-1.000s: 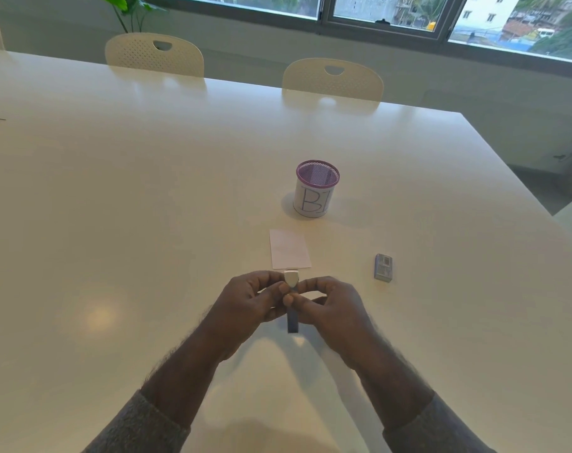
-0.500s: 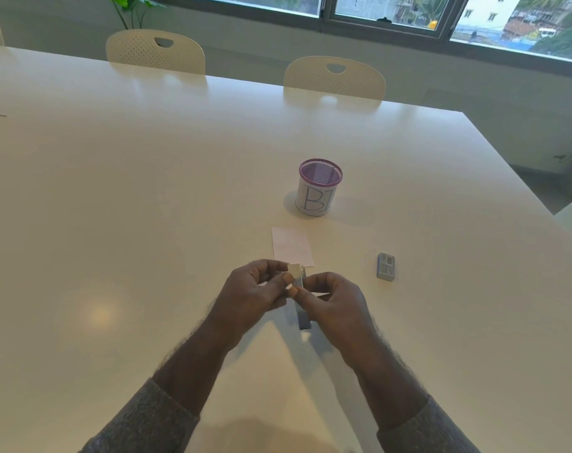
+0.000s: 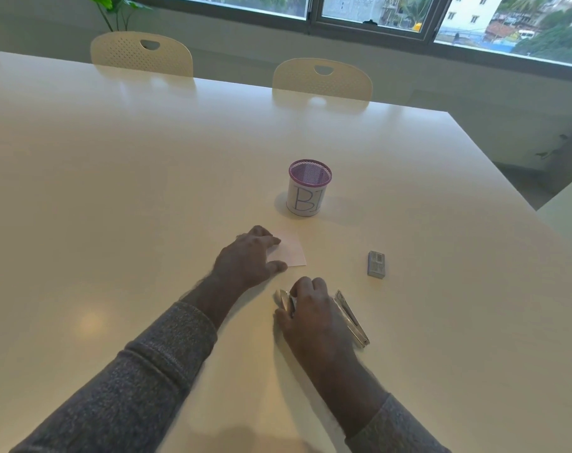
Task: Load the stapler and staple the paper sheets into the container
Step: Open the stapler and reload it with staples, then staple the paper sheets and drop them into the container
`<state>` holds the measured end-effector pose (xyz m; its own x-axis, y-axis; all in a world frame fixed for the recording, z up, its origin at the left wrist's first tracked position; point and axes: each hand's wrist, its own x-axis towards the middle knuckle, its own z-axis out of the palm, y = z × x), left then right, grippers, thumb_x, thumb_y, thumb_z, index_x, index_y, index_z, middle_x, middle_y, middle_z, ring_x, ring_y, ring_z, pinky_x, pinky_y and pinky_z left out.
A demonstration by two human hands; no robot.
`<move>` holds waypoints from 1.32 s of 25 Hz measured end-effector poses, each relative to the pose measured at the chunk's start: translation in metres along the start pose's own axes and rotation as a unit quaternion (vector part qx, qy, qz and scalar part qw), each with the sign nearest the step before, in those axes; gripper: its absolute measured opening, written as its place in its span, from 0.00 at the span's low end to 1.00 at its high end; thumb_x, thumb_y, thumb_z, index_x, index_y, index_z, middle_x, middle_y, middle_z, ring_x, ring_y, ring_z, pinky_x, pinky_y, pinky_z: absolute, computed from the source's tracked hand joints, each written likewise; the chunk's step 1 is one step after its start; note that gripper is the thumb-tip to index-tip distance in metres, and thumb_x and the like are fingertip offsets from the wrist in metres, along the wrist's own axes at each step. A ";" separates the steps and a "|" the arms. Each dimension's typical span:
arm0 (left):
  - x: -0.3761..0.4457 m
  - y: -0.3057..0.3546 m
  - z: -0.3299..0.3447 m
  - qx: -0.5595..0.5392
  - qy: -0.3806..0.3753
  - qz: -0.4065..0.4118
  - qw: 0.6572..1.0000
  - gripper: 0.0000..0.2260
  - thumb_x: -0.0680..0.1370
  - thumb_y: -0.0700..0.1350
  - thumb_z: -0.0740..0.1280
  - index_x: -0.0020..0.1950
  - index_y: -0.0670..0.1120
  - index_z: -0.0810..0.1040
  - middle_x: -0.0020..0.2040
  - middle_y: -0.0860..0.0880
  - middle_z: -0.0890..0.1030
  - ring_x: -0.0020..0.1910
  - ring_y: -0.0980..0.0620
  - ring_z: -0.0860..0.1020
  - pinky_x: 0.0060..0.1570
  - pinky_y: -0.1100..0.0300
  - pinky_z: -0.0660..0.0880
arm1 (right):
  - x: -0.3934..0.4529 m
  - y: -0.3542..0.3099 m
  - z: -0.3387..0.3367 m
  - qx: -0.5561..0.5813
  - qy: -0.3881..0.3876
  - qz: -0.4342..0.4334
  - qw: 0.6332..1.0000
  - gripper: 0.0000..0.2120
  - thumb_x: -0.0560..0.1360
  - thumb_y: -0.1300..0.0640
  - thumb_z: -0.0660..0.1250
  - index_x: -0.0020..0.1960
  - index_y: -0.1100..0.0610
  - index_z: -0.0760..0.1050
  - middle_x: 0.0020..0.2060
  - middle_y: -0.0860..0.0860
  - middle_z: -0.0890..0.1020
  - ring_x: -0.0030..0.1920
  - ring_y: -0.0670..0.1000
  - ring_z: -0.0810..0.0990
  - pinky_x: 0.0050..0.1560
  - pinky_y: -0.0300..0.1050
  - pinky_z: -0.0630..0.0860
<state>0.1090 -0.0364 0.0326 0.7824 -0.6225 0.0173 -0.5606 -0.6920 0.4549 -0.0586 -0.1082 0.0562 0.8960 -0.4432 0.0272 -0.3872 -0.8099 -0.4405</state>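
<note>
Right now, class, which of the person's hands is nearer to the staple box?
The right hand, on the stapler, lies just near-left of the staple box. The left hand is farther left, on the paper sheets.

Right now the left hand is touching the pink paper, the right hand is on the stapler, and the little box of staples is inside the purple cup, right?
Almost. The box of staples is not inside the purple cup; the head view shows it lying on the table, to the right of the pink paper. The left hand does touch the paper, and the right hand is on the stapler.
</note>
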 end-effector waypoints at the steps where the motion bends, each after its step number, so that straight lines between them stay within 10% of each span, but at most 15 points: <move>1: 0.002 -0.001 0.001 0.009 -0.004 0.000 1.000 0.25 0.72 0.59 0.72 0.68 0.53 0.76 0.67 0.54 0.73 0.62 0.47 0.74 0.57 0.49 0.72 | 0.000 0.000 -0.001 0.003 0.003 0.000 1.000 0.17 0.76 0.44 0.66 0.57 0.54 0.70 0.52 0.51 0.74 0.49 0.54 0.80 0.47 0.48 0.77; 11: -0.008 0.005 0.002 0.138 0.112 0.205 0.963 0.10 0.79 0.48 0.65 0.47 0.46 0.84 0.44 0.48 0.82 0.42 0.47 0.79 0.35 0.54 0.78 | 0.005 0.017 -0.035 0.041 0.070 0.030 0.996 0.17 0.74 0.37 0.62 0.57 0.45 0.75 0.52 0.41 0.78 0.44 0.47 0.80 0.40 0.41 0.68; 18: -0.009 0.002 -0.029 -0.103 0.235 0.024 0.966 0.07 0.75 0.48 0.70 0.43 0.45 0.85 0.38 0.47 0.85 0.36 0.46 0.83 0.40 0.57 0.77 | 0.018 0.025 -0.051 0.106 0.088 0.049 0.989 0.10 0.74 0.41 0.64 0.51 0.44 0.77 0.49 0.39 0.79 0.42 0.44 0.81 0.42 0.44 0.75; 21: -0.019 -0.005 -0.042 -0.306 0.249 -0.078 0.916 0.07 0.74 0.49 0.71 0.39 0.48 0.85 0.29 0.57 0.82 0.30 0.53 0.82 0.36 0.64 0.77 | 0.026 0.029 -0.054 0.189 0.080 0.058 0.977 0.08 0.75 0.43 0.66 0.50 0.45 0.78 0.48 0.40 0.81 0.38 0.38 0.80 0.40 0.42 0.77; 26: -0.050 0.004 -0.044 -0.648 0.139 -0.165 0.731 0.04 0.77 0.38 0.71 0.42 0.41 0.83 0.35 0.47 0.86 0.33 0.53 0.84 0.35 0.63 0.81 | 0.042 0.020 -0.053 0.393 0.001 0.082 0.916 0.16 0.76 0.49 0.70 0.63 0.48 0.73 0.54 0.46 0.83 0.47 0.45 0.83 0.48 0.49 0.83; 30: -0.068 0.016 -0.042 -0.688 0.088 -0.163 0.702 0.02 0.77 0.36 0.69 0.46 0.41 0.80 0.39 0.47 0.87 0.37 0.51 0.85 0.35 0.62 0.81 | 0.048 0.012 -0.052 0.544 -0.025 0.099 0.833 0.11 0.75 0.55 0.71 0.57 0.55 0.78 0.45 0.54 0.86 0.44 0.51 0.86 0.43 0.44 0.83; 33: -0.075 0.022 -0.040 -0.684 0.058 -0.166 0.708 0.03 0.78 0.36 0.68 0.50 0.41 0.78 0.41 0.45 0.87 0.41 0.46 0.86 0.35 0.59 0.81 | 0.047 0.010 -0.051 0.533 0.018 0.079 0.842 0.03 0.75 0.57 0.72 0.47 0.55 0.81 0.39 0.51 0.86 0.38 0.50 0.86 0.41 0.42 0.82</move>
<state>0.0485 0.0099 0.0771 0.8715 -0.4184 -0.2559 0.3839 0.2573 0.8868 -0.0313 -0.1572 0.0989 0.8374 -0.5393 -0.0886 -0.0683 0.0576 -0.9960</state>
